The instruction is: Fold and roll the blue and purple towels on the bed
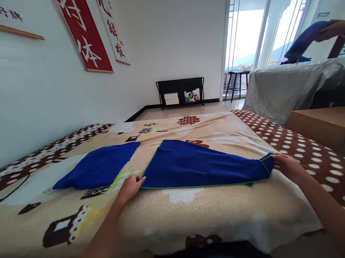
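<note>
A blue cloth [203, 162] with green-stitched edges lies spread on the blanket in front of me, wide at its left end and tapering to the right. My left hand [132, 185] pinches its near left corner between thumb and fingers. At the narrow right end, my right hand [285, 165] grips the edge, where the cloth is bunched and slightly lifted. A second blue cloth [99, 167] lies flat to the left, apart from the first; neither hand touches it.
A cream patterned blanket [230, 209] covers the bed, with brown polka-dot borders. At upper right, another person's hand [334, 30] holds a dark blue cloth [305, 43] above a plastic-covered piece of furniture [279, 89]. A cardboard box [326, 121] stands below it. A black rack [180, 85] is by the far wall.
</note>
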### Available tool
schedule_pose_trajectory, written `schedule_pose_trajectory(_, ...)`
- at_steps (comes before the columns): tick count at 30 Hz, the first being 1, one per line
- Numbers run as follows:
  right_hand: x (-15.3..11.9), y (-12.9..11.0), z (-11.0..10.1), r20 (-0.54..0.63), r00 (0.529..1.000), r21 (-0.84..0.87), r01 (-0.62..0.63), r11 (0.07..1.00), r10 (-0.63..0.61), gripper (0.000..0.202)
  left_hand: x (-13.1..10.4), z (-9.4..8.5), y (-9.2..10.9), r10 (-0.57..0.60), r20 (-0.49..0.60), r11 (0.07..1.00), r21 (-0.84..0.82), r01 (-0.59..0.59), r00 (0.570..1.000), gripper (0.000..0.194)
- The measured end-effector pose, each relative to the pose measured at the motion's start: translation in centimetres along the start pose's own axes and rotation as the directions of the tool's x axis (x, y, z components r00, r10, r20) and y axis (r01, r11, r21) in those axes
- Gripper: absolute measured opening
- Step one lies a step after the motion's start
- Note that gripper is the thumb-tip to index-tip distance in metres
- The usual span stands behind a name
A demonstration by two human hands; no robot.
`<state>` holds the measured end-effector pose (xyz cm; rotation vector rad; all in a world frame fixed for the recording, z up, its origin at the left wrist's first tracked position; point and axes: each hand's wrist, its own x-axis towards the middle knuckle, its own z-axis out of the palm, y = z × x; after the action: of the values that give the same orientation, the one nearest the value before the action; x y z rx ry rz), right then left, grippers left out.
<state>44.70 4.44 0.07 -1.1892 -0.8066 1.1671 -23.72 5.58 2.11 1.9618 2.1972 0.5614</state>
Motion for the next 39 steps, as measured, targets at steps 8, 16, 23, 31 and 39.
schedule_pose_trajectory(8,-3.7,-2.9,-5.0,0.128,0.987,0.027,0.091,0.995,-0.094,0.019,-5.4,-5.0,-1.6,0.052,0.093,0.967,-0.253,-0.027,0.994,0.049)
schedule_pose_trajectory(16,-1.7,-0.6,-3.6,0.187,0.971,-0.680,0.020,0.733,0.147,0.059,-4.2,-4.7,-3.1,0.036,0.020,0.969,-0.247,-0.030,0.999,0.046)
schedule_pose_trajectory(23,3.4,0.3,5.2,0.248,0.957,-0.869,0.149,0.472,0.153,0.066,4.8,-1.4,2.8,-0.009,-0.026,0.996,-0.086,0.006,1.000,0.034)
schedule_pose_trajectory(31,4.3,-0.5,9.4,0.335,0.885,-0.941,0.297,0.162,0.324,0.039,9.9,4.0,5.3,-0.028,-0.010,0.992,0.126,0.029,1.000,0.056)
schedule_pose_trajectory(39,5.1,-5.2,7.2,0.151,0.969,-0.987,0.159,0.025,-0.196,0.041,6.8,6.3,6.1,0.094,0.073,0.980,0.168,-0.105,0.993,0.054)
